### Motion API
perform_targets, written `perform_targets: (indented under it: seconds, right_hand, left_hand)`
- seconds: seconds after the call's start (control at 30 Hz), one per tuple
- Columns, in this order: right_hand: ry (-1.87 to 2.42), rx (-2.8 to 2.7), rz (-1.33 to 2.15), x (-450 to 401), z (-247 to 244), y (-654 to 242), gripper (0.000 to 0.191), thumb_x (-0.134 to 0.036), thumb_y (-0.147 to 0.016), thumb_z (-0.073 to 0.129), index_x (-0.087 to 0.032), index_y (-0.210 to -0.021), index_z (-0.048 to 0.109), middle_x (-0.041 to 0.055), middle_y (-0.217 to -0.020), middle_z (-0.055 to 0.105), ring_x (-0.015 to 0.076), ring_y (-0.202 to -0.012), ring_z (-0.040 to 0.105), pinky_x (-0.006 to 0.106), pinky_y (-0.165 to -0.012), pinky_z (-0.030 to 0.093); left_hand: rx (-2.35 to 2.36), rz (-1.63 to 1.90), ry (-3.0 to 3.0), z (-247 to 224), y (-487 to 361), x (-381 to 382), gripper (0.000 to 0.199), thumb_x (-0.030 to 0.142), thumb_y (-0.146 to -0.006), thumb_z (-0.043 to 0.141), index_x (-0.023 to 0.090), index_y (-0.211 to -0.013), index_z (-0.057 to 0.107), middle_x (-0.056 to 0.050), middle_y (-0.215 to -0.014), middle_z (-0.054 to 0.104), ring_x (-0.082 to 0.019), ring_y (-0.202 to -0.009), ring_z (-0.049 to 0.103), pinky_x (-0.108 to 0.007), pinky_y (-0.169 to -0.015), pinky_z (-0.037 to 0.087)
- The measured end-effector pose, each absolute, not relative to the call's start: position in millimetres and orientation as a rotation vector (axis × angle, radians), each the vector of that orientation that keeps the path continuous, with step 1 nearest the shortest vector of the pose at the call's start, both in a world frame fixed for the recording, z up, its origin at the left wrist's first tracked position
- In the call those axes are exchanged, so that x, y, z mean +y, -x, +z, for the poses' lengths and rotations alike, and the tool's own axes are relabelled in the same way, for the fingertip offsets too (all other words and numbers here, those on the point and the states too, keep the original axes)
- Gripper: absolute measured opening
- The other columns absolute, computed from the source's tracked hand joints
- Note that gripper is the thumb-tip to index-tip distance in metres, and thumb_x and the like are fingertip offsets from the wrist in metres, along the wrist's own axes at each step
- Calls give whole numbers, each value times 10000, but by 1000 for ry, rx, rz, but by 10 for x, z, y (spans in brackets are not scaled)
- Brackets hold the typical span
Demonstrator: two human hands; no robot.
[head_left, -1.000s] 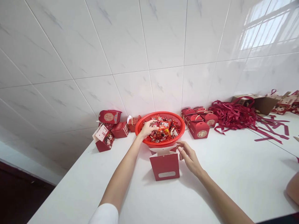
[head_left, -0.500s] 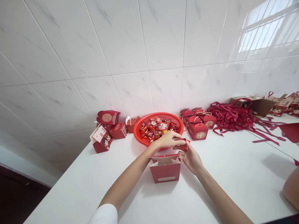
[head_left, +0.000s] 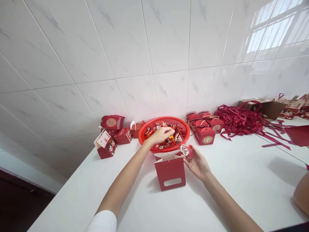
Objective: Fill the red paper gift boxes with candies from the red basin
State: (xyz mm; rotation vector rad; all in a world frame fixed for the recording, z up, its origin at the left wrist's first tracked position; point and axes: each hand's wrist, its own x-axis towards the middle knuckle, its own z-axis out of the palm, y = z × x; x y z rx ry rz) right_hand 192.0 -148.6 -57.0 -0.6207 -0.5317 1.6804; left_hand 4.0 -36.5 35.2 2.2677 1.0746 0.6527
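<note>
From where I stand, the hands are apart, the right hand [head_left: 198,165] pinching a packet [head_left: 185,152] beside the open box [head_left: 170,174], the left hand [head_left: 162,134] over the basket [head_left: 179,122], its grip unclear; the packet seems light, slippery, best held by its edges.

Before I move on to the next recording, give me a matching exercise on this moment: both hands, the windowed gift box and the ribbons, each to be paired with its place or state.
1. Left hand
2. Right hand
3. Windowed gift box
4. Dark red ribbons

A. Heaped next to the brown cardboard box
B. Holding a red packet with a pale heart-shaped print
C. Upright on the white table, top open
D. Over the wrapped sweets in the red basket

Pairs: 1-D, 2-B, 3-C, 4-A
</note>
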Motion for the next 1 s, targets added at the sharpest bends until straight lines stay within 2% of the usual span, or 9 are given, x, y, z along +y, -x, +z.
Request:
perform_targets:
  seconds: [0.07, 0.13, 0.2, 0.3, 0.43, 0.53, 0.77, 0.87, 1.0]
  right_hand:
    - [610, -500, 1690, -1498, -542, -1914, 248, -386, -959, 522, -227, -1018, 703, 61, -956, 773, 183, -713, 748, 306, -668, 619]
    - [609, -469, 1709, -1507, -524, -1909, 308, -420, -973, 493, -206, -1022, 708, 82, -932, 774, 196, -712, 750, 317, -657, 621]
    - [604, -463, 1722, -1513, -516, -1905, 352, -443, -984, 469, -189, -1020, 711, 94, -927, 774, 199, -708, 751, 315, -649, 624]
    - [568, -494, 1726, -1513, -516, -1899, 298, -411, -971, 519, -181, -995, 708, 81, -901, 776, 182, -696, 751, 282, -654, 624]
    - [512, -469, 1732, -1514, -518, -1903, 144, -295, -902, 643, -183, -965, 709, 62, -857, 780, 178, -678, 751, 255, -648, 624]
    - [502, -445, 1727, -1521, -515, -1908, 120, -263, -876, 670, -182, -954, 710, 66, -859, 782, 191, -680, 753, 262, -640, 627]
    - [519, -447, 1717, -1538, -504, -1913, 141, -270, -839, 703, -179, -946, 705, 65, -832, 780, 191, -658, 747, 261, -632, 623]
    - [521, -452, 1713, -1544, -486, -1913, 161, -276, -818, 722, -177, -943, 701, 66, -829, 779, 194, -666, 748, 262, -637, 620]
    - [515, -458, 1707, -1545, -470, -1917, 178, -291, -804, 734, -182, -938, 693, 60, -824, 776, 193, -651, 742, 268, -625, 616]
  left_hand:
    - [1343, 421, -2251, 318, 167, -207, 277, 442, -828, 578, 201, -802, 713, -22, -817, 707, -193, -760, 618, -245, -694, 433]
    - [1453, 248, -2215, 228, 328, -82, 171, 373, -670, 717, 204, -654, 692, -19, -672, 679, -184, -639, 595, -241, -616, 414]
    - [1501, 109, -2183, 103, 410, -2, 173, 311, -534, 788, 212, -546, 647, -3, -562, 629, -171, -558, 556, -237, -563, 397]
    - [1526, -10, -2158, -68, 404, 58, 210, 243, -454, 799, 208, -510, 600, 3, -552, 616, -171, -546, 552, -237, -542, 400]
    - [1473, -52, -2144, -172, 349, 105, 170, 172, -479, 753, 188, -546, 598, -4, -595, 646, -184, -598, 599, -236, -564, 441]
    - [1396, 18, -2135, -195, 355, 118, 89, 129, -552, 677, 171, -626, 649, -1, -635, 670, -180, -658, 635, -225, -607, 478]
    - [1313, 289, -2106, -176, 356, 100, 369, 166, -750, 533, 115, -1074, 700, -47, -817, 725, -155, -691, 665, -236, -638, 529]
    - [1373, 323, -2140, -159, 353, 98, 366, 174, -771, 501, 129, -1070, 708, -69, -951, 738, -162, -783, 672, -235, -693, 519]
    - [1444, 162, -2189, -184, 355, 86, 276, 209, -679, 616, 162, -923, 735, -45, -879, 743, -194, -805, 667, -239, -709, 496]
